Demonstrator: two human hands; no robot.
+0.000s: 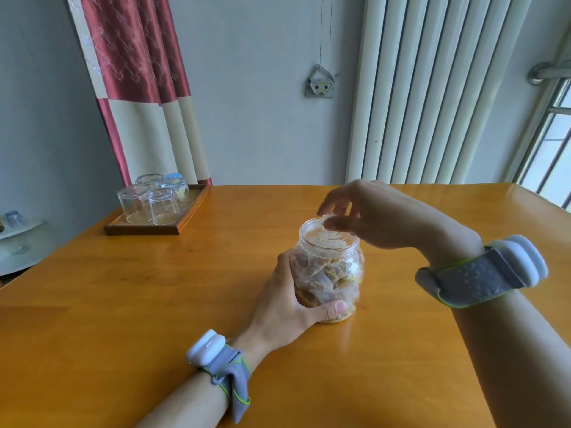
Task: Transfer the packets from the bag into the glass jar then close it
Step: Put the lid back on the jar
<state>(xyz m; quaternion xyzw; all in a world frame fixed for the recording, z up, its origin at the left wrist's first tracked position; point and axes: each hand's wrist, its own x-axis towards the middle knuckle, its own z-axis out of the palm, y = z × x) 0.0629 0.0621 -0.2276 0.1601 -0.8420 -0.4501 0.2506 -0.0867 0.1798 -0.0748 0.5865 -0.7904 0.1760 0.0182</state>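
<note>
Centrally on the wooden surface (154,304) a clear jar (327,242) is stood upright, and it is seen to be filled with pale packets (327,279) holding yellowish contents. The jar's body is gripped from the 9 o'clock side by the left hand (284,307), its fingers curled round the glass with the thumb laid across the near wall. At 12 o'clock over the mouth, a clear lid (327,222) is pinched by its knob in the narrowed fingers of the right hand (380,217), which is reached in from 3 o'clock (whether the lid is fully seated cannot be told). A grey wristband (482,273) with a white unit is worn on each forearm. Towards 10 o'clock, at the far edge, upturned glasses (154,202) are kept on a wooden tray (185,220).
</note>
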